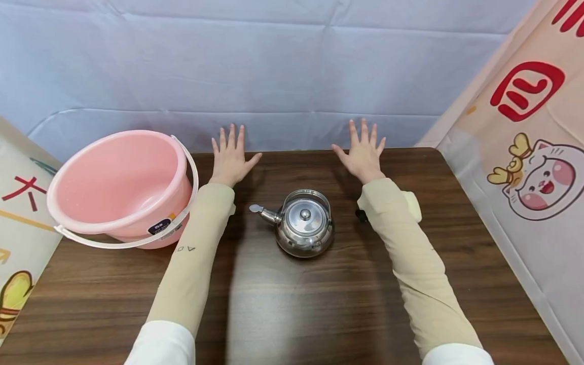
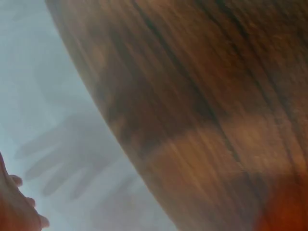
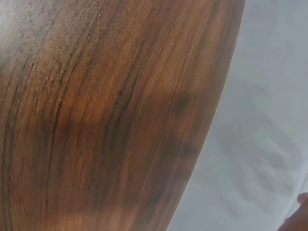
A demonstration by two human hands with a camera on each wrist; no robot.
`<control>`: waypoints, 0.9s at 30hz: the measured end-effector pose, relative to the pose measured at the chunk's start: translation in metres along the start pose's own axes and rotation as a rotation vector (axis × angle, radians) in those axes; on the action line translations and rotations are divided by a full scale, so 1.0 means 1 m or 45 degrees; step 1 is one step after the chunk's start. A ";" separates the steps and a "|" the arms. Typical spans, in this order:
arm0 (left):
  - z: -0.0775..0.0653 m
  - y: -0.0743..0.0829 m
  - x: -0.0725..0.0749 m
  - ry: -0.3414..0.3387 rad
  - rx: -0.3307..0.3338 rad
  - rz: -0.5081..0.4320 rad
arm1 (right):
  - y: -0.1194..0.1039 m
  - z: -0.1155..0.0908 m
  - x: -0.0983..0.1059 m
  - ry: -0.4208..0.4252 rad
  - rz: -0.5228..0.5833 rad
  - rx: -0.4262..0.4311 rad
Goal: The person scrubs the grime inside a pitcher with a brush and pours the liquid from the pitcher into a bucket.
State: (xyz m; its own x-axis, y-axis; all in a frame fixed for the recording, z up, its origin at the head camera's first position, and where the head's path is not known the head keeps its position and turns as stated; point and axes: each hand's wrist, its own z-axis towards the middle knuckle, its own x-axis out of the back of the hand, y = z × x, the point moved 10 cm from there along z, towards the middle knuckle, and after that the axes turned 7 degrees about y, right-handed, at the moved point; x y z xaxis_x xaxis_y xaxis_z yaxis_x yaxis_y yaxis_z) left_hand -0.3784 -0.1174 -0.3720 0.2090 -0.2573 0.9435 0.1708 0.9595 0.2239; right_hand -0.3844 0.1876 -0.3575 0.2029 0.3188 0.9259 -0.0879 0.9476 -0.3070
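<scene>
Both hands reach out over the far side of the table, palms down with fingers spread. My left hand holds nothing; its fingers point at the back cloth, just right of the pink bucket. Likewise bare, my right hand spreads its fingers near the table's back edge. Between the forearms stands a shiny steel teapot, lid on, its spout toward the left and its hoop handle raised. The pink bucket stands at the left, its white handle lowered to the side. Only a little of each hand shows in the wrist views.
The dark wood table ends at a pale cloth wall. Printed cloths hang on both sides, the right one with a cartoon face. A cream-coloured piece shows beside the right forearm.
</scene>
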 end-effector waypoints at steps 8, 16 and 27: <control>-0.002 0.025 0.013 -0.065 -0.123 -0.037 | -0.014 -0.005 0.014 0.045 0.041 0.131; -0.013 0.051 0.027 -0.113 -0.250 -0.046 | -0.027 -0.018 0.029 0.051 0.098 0.239; -0.037 0.082 0.059 0.025 -0.441 -0.081 | -0.047 -0.043 0.040 0.019 0.162 0.351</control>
State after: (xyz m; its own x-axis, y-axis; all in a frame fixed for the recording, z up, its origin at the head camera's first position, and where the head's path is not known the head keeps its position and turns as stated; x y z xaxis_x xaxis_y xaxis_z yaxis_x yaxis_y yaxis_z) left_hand -0.3168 -0.0581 -0.3073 0.2050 -0.3209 0.9247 0.4997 0.8466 0.1830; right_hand -0.3297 0.1562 -0.3155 0.1876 0.4367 0.8798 -0.3745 0.8599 -0.3469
